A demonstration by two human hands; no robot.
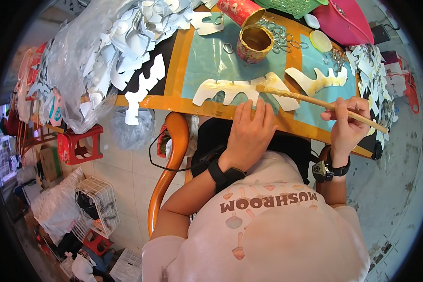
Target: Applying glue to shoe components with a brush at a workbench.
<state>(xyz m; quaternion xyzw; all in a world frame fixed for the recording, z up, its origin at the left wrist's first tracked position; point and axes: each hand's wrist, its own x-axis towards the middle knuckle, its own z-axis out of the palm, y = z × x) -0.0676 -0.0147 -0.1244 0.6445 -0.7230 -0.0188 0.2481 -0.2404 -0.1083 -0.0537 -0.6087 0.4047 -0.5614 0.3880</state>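
A white cut-out piece (215, 89) with scalloped edges lies near the table's front edge, a yellowish wet smear along it. My left hand (253, 123) rests on its near edge, fingers stretched flat over it. Between thumb and fingers, my right hand (347, 123) grips a long wooden-handled brush (310, 99), its tip against the piece. Farther right is a second, similarly smeared white piece (317, 83). Behind them stands an open red tin (252, 55) with brown residue on its rim.
White cut-outs (127, 42) and clear plastic are heaped at the left; more cut-outs (369, 70) lie at the right. Metal rings (281, 40), a red canister (239, 10), a green basket (291, 5) and a pink basin (345, 23) sit at the back. A red stool (81, 144) stands left.
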